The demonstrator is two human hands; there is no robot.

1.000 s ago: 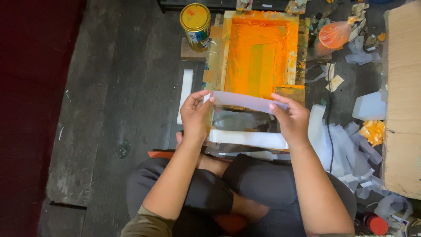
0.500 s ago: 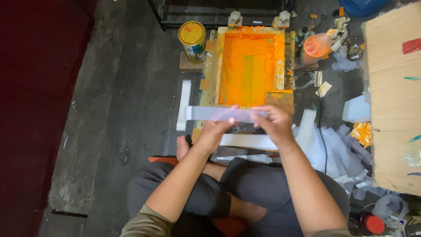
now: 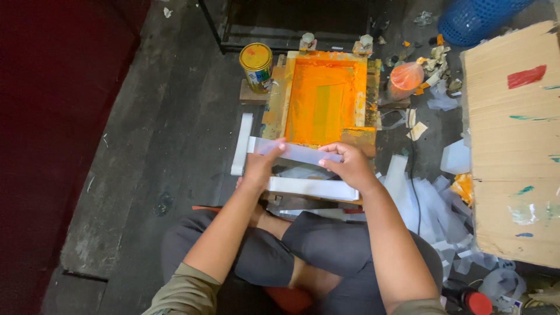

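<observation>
left hand (image 3: 261, 168) pinches the left part of a translucent plastic strip (image 3: 294, 153) | right hand (image 3: 348, 167) grips its right end | strip held level between both hands, just in front of the orange-inked screen-printing frame (image 3: 322, 96) | white strip (image 3: 312, 188) lies just below the hands | yellow paint can (image 3: 256, 64) beyond the left hand

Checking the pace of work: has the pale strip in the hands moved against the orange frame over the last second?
Yes. The strip slid left along the frame's near edge; the left hand now holds it further left.
</observation>
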